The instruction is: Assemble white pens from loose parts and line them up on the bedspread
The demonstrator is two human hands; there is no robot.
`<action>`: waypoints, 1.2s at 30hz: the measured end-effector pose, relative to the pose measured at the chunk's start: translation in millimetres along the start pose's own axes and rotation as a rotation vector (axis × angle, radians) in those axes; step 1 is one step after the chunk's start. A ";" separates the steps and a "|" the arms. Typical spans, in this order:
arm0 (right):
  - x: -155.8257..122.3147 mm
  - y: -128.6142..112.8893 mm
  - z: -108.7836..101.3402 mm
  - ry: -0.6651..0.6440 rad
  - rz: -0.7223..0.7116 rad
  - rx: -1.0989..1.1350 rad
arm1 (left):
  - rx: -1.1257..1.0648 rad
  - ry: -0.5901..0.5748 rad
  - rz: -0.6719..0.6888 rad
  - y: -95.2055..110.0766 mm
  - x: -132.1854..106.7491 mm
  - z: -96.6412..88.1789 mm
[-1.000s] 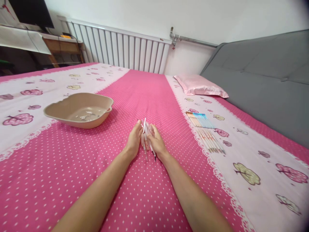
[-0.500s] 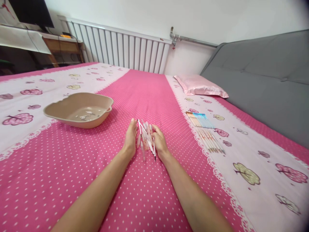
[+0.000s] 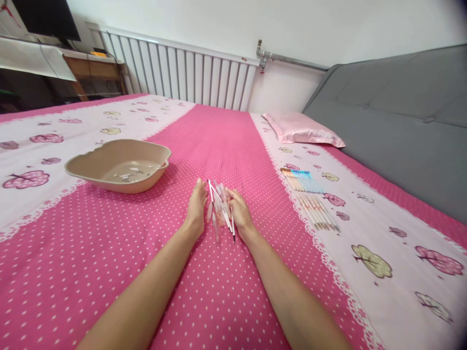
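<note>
A loose pile of several thin pens (image 3: 220, 210), pale pink and white, lies on the pink dotted bedsheet (image 3: 204, 301) between my two hands. My left hand (image 3: 196, 209) rests on its edge at the pile's left side, fingers stretched flat and touching the pens. On the pile's right side, my right hand (image 3: 239, 213) presses against the pens with fingers slightly curled. Neither hand grips a pen.
A beige heart-shaped basin (image 3: 118, 165) with small scraps inside sits to the left. Two neat rows of pens (image 3: 308, 194) lie on the pale strip to the right. A pink pillow (image 3: 301, 130), a grey headboard (image 3: 394, 121) and a white radiator (image 3: 182, 73) stand beyond.
My hands have drawn slightly apart, and the pens that stood bunched upright between them have slumped into a loose pile on the sheet.
</note>
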State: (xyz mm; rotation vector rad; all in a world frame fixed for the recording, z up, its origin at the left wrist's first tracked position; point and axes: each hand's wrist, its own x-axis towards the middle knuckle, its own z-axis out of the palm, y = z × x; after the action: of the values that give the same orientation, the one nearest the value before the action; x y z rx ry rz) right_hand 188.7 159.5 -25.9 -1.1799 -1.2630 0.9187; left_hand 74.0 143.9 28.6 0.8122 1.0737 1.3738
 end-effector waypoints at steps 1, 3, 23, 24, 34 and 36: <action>-0.5 -1.2 -0.2 0.002 0.018 -0.035 | 0.002 -0.002 0.001 0.2 -0.2 0.1; -1.9 -4.7 -0.5 -0.001 0.049 -0.086 | 0.006 -0.001 0.001 0.2 -0.7 0.1; -4.8 -12.6 0.0 -0.047 -0.019 -0.164 | 0.010 -0.010 0.006 -3.8 2.7 -2.8; -4.8 -12.6 0.0 -0.049 -0.027 -0.163 | 0.010 -0.010 0.007 -3.8 2.8 -2.7; -4.2 -15.1 -1.2 -0.086 -0.051 -0.173 | 0.021 -0.016 0.009 -2.5 0.2 -1.8; -4.9 -16.8 -1.4 -0.084 -0.042 -0.167 | 0.023 -0.012 0.011 -2.7 0.3 -2.2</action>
State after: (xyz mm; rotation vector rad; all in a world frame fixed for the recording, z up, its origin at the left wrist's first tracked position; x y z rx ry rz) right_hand 187.8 151.3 -10.4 -1.2504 -1.4498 0.8526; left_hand 72.9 143.6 25.3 0.8433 1.0783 1.3667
